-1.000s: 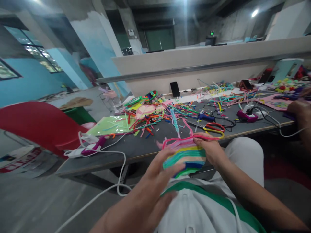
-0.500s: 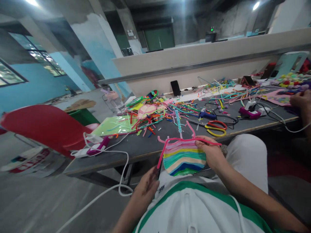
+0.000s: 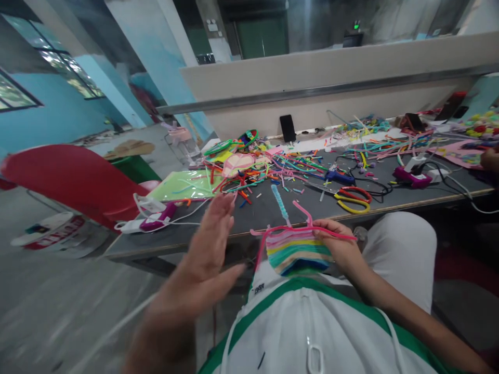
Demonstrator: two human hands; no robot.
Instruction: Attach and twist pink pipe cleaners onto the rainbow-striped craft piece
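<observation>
A striped craft piece [image 3: 298, 250] made of coloured pipe cleaners, in pink, yellow, teal, cream and blue bands, rests near my lap. Along its top edge runs a bright pink pipe cleaner [image 3: 290, 228], one end hanging down the left side. My right hand [image 3: 337, 241] pinches the piece at its upper right corner. Raised to the left of it, my left hand [image 3: 198, 275] is empty, its fingers stretched out and the thumb apart, slightly blurred. A light blue twisted strip [image 3: 279, 203] and a pink bent strip [image 3: 303, 212] stick up from the top edge.
Scissors [image 3: 353, 200] with red and yellow handles and a blue glue gun [image 3: 339, 176] lie on the table. Behind are heaps of pipe cleaner scraps [image 3: 249, 176] and a phone [image 3: 287, 128]. Power strips [image 3: 158, 217] with white cables sit at left. Another person's hand [image 3: 490, 160] shows at far right.
My left hand has let go of the pink pipe cleaner's hanging end and risen up and left, opening out. My right hand still grips the corner. The view has tilted down slightly.
</observation>
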